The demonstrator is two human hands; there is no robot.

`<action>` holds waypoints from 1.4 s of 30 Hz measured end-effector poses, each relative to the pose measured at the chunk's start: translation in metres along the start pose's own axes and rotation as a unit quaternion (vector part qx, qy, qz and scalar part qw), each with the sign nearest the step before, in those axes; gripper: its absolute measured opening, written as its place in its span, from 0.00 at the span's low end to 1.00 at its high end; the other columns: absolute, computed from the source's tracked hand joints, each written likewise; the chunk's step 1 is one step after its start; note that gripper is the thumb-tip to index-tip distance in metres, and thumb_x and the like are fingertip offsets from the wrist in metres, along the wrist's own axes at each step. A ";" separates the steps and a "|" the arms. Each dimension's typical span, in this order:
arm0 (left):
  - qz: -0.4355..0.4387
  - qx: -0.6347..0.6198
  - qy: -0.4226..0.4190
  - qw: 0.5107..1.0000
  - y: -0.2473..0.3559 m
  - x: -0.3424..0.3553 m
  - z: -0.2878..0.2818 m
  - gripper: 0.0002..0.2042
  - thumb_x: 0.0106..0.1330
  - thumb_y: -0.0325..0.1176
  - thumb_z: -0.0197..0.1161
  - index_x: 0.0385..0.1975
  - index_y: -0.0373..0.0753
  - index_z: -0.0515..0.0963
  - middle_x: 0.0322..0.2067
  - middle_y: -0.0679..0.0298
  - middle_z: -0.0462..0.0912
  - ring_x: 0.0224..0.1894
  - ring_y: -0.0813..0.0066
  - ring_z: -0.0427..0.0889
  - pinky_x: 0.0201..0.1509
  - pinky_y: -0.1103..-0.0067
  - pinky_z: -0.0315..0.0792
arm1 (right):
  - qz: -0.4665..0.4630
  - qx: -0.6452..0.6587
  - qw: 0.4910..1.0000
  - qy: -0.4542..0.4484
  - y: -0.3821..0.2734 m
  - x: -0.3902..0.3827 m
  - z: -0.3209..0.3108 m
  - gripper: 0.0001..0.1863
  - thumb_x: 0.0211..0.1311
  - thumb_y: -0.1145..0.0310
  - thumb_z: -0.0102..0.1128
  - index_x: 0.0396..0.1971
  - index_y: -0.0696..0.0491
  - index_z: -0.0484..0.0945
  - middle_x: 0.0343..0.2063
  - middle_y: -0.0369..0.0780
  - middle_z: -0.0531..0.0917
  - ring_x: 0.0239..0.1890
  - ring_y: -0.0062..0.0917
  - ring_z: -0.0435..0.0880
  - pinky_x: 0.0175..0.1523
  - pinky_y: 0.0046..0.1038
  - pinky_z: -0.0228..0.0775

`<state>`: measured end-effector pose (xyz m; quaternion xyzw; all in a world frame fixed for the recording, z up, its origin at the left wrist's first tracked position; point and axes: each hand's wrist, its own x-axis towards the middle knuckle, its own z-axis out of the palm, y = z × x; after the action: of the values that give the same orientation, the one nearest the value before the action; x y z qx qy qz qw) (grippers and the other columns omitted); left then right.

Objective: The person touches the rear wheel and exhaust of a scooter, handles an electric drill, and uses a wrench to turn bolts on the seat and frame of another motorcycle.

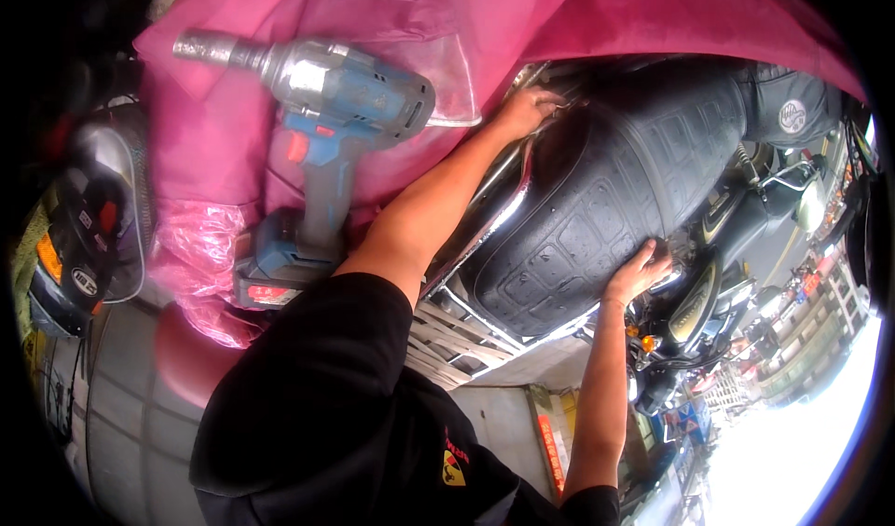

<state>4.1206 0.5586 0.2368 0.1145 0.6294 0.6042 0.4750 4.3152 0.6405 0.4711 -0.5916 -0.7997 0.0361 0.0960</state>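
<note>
Embossed black motorcycle seat (559,256); left hand (530,113) near curved, glossy metal rail (510,209), right hand (638,273) at seat's padded edge; neither grip discernible.

The person wears a black shirt (373,442), its wide left sleeve (359,316) at eight o'clock, its right sleeve (592,505) at five. Toward six sits a small yellow emblem (454,468) beneath red lettering (458,443). Left hand (530,113) and right hand (641,273) are bare.

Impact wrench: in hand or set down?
Set down: blue impact wrench lies on the pink cover; left hand and right hand are at the black seat.
</note>
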 end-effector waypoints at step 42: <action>-0.137 -0.048 -0.173 0.974 0.167 0.033 0.002 0.21 0.60 0.53 0.54 0.38 0.39 0.75 0.18 0.76 0.61 0.21 0.84 0.59 0.27 0.82 0.57 | 0.005 0.005 0.999 0.049 0.008 0.001 -0.011 0.18 0.52 0.62 0.55 0.41 0.54 0.69 0.45 0.47 0.68 0.48 0.43 0.65 0.52 0.40 0.57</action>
<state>4.0330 0.6249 0.3676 0.1072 0.5180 0.5335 0.6600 4.3244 0.6436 0.4812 -0.5963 -0.7908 0.0121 0.1377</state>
